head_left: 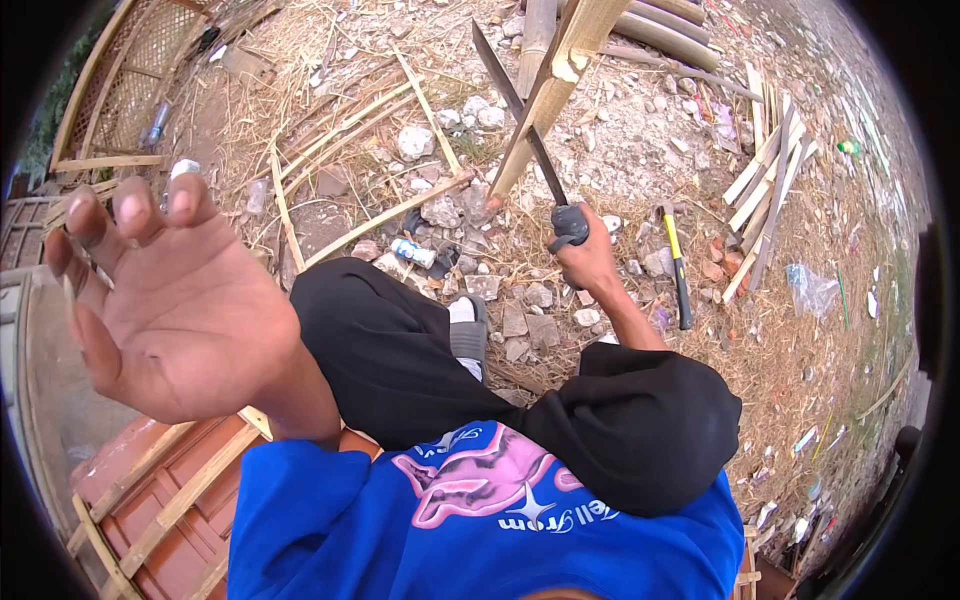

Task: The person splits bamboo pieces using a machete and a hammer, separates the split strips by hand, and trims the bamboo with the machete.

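My left hand point(185, 300) is raised at the left, palm toward me, with its fingers apart, slightly curled and holding nothing. My right hand point(588, 252) is wrapped round the black handle of a machete point(546, 165). Its long dark blade slants up and left across a pale, upright piece of wood point(545, 110). The wood hides the middle of the blade, and the tip shows on the far left side. A dark split edge runs along the wood, whose lower end meets the stony ground. Whether the blade is wedged in the split I cannot tell.
A hammer point(676, 265) with a yellow and black handle lies right of my right hand. Beyond it are stacked wooden strips point(770, 190). Thin sticks point(375, 220), stones and a white can point(413, 253) lie ahead. Round poles point(665, 40) rest at the top. A lattice panel point(135, 75) stands upper left.
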`<state>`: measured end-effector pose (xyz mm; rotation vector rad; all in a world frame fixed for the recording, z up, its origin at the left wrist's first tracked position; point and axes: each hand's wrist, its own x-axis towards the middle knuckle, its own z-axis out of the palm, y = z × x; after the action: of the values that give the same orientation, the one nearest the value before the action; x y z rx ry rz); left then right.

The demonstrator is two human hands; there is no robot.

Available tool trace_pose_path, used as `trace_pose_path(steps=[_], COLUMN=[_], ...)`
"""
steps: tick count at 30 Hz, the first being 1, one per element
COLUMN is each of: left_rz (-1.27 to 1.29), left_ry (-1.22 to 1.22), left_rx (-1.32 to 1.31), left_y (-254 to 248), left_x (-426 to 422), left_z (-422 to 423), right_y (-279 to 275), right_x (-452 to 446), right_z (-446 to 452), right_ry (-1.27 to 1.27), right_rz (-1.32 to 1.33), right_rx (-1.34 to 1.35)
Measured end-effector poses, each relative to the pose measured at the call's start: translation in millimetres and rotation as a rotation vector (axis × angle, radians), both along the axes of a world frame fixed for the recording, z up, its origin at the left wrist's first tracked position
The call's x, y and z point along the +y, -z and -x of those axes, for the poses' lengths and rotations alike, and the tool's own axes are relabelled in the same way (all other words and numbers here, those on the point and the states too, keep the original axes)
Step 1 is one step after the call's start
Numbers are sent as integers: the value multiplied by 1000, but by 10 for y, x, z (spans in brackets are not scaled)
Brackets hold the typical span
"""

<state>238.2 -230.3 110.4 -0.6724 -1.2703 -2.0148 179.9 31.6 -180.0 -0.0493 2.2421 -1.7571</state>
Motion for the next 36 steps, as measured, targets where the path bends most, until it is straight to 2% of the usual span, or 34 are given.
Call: trace_pose_path(steps=[2,3,7,8,11,12,14,15,20,23,26,30,32,33,36], left_rz=[10,-55,-48,-64,-110,-122,-136,-138,-123,-93,-99,-81,-50,-52,-41], left_ry=[-198,-184,-141,-133,-132,-144,-139,-125,-123,-97,-85,-51,-51,-58,-54], left_rx=[-22,-65,-33,-46,-58,-48,-37,-37,-35,-65,-93,-106,-106,-111,-122], left_y=[194,157,125,123,118,109,100,123,126,169,205,194,203,203,183], left_x=[77,9,-123,-121,-148,-149,-166,-183,-204,-242,-246,-193,-180,-174,-175], left_z=[-60,-42,-24,-38,-76,-71,-71,-59,0,-51,46,79,67,53,28], right_y=[-143,-284,-1065,-1305,-928,-628,212,272,265,-163,-418,-175,198,125,283], right_x=[12,33,191,161,150,49,-92,-142,-138,-102,-62,-62,-31,-86,-280], right_z=[124,186,339,291,257,158,-35,-104,-58,62,143,-9,-128,-188,-234], right_ry=[41,40,113,182,83,65,-55,-62,-99,-22,14,51,19,27,57], right_rz=[70,80,160,203,288,231,-118,-89,-84,-15,234,108,133,140,217], right_rx=[-46,4,142,71,-89,-147,-64,-92,-73,76,-184,-177,-188,-270,-259])
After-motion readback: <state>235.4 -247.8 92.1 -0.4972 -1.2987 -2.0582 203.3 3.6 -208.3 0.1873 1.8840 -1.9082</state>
